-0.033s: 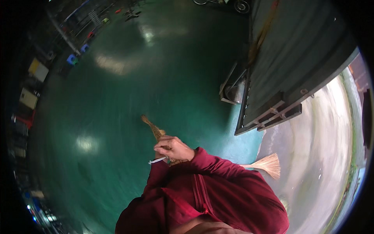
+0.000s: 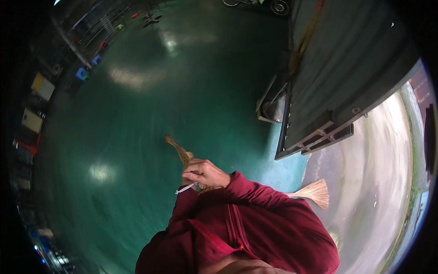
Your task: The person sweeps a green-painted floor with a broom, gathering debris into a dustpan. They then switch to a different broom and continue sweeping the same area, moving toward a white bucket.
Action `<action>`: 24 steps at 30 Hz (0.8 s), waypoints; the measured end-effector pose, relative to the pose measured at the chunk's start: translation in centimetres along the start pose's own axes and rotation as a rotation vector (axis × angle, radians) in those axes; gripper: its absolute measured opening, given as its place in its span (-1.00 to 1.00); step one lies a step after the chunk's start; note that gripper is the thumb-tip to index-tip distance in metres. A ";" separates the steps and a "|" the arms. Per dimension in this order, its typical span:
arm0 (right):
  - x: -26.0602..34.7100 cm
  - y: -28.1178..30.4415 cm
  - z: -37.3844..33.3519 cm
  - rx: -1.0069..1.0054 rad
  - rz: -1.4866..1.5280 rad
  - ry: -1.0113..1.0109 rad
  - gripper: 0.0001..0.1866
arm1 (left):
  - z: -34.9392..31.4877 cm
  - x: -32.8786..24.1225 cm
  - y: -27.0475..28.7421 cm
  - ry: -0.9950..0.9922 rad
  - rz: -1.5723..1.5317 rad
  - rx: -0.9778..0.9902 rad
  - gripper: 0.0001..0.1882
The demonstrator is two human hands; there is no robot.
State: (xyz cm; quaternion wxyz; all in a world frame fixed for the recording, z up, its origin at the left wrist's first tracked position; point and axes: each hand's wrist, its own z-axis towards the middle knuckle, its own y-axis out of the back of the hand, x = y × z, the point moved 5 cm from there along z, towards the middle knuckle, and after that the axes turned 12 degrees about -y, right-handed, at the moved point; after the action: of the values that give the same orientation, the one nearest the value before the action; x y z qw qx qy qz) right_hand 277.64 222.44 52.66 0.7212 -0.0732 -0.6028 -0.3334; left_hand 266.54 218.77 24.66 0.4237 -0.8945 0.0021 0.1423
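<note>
A straw broom (image 2: 315, 193) lies slantwise across my front. Its pale, fanned bristles are out to the right, beyond my sleeve, and its patterned yellow-brown handle end points away to the far left. My right hand (image 2: 207, 173) is closed on the handle in front of my chest. Just below and to its left, my left hand (image 2: 185, 181) is also closed at the handle, mostly covered by the right one. A white strip (image 2: 185, 188) crosses at the left wrist. My forearm and body hide the middle of the broom.
Glossy green floor (image 2: 137, 118) spreads ahead and left. A large grey metal door (image 2: 351, 59) stands at the right, with a metal frame (image 2: 271, 102) beside it. Pale concrete (image 2: 360, 169) lies outside. Stools (image 2: 82, 74) and boxes (image 2: 32, 120) line the left; a motorbike wheel (image 2: 279, 7) shows far off.
</note>
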 end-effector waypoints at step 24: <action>-19.3 47.7 33.1 -0.741 -0.168 0.042 -0.87 | 35.9 4.3 -57.6 0.118 0.669 0.637 -0.47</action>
State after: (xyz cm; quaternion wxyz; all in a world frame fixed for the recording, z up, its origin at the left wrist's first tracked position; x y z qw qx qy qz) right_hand 276.67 283.38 57.78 0.6281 -0.2723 -0.4305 -0.5882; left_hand 268.78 283.42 45.57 0.6075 -0.6765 0.3583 0.2121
